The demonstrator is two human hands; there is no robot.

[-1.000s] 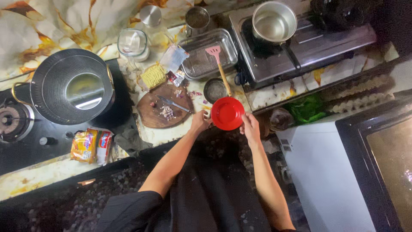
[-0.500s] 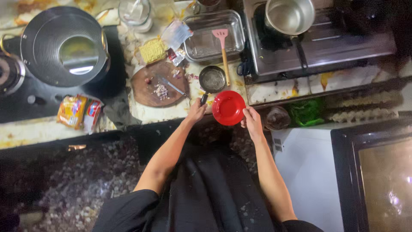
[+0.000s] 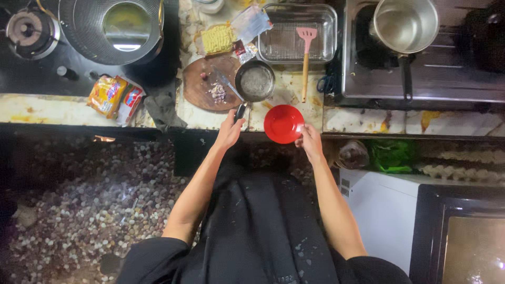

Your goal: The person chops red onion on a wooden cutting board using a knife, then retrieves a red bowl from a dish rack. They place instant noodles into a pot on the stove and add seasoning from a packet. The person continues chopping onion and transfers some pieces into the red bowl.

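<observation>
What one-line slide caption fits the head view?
Left hand grips the small pan by its handle while right hand holds a red bowl at the counter's edge.

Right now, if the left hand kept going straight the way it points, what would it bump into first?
The left hand already grips the small pan's handle. Going straight on, it would probably meet the small pan itself first, though height is hard to judge from above.
</observation>
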